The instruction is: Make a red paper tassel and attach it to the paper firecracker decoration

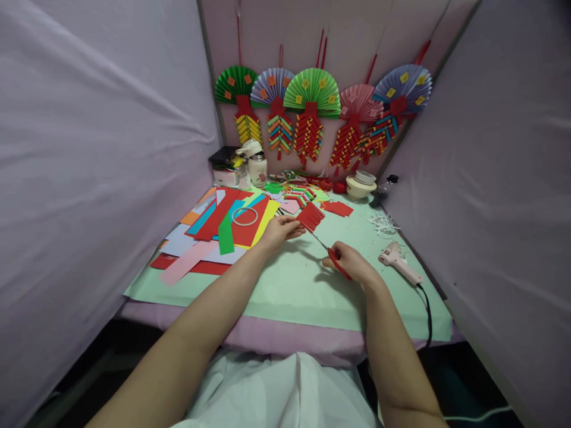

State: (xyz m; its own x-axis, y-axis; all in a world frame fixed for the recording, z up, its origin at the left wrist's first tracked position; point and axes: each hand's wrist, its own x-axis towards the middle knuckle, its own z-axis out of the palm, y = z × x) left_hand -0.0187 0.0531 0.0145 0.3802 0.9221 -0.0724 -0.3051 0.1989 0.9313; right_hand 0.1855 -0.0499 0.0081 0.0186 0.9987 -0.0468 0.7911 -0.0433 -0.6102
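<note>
My left hand point(282, 230) is closed on a small piece of red paper point(311, 216), pinching its left edge above the middle of the pale green table cover point(289, 291). Narrow parallel slits run through the paper, giving it a fringe. My right hand point(350, 263) is wrapped round the red handles of a pair of scissors point(339, 264). Their blades point up and left and reach the lower edge of the red paper. Whether the blades are apart is too small to tell.
Coloured paper strips point(214, 217) with a white ring point(244, 216) lie left. A glue gun point(401, 266) with a black cord lies right, near white scraps point(384, 224). Behind stand a jar point(257, 170) and bowl point(360, 187); paper fans point(312, 89) hang on the back wall.
</note>
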